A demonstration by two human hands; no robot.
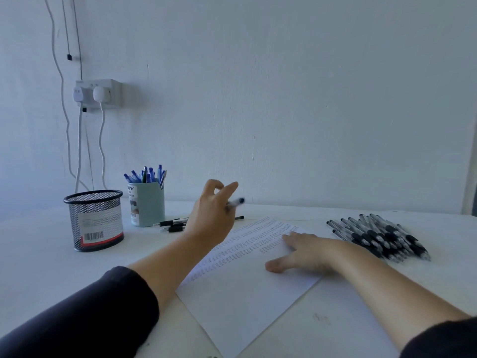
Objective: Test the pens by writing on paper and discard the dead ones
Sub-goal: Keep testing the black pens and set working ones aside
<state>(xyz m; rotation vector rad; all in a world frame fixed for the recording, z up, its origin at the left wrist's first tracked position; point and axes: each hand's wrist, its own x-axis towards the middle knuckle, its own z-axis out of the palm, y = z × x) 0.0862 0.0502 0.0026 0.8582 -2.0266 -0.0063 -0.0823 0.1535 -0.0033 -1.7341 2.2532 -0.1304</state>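
Nearest, the paper (247, 301) lies on the desk (77, 285) at about 6 o'clock, its far half filled with rows of test marks. The right hand (304, 251) rests flat on it, fingers spread, pinning the sheet. Beyond, at 11 o'clock, the left hand (213, 215) is raised off the desk, forearm stretched forward, fingers pinching a black pen (236, 202). It probably belongs in one of the containers: the mesh cup (94, 219) or the blue pen holder (147, 205); carry it fully over the right rim before letting go. Untested pens (379, 236) are heaped at 2 o'clock.

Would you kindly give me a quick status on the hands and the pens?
Left hand holds a pen, lifted. Right hand flat on paper. Nothing in the way.
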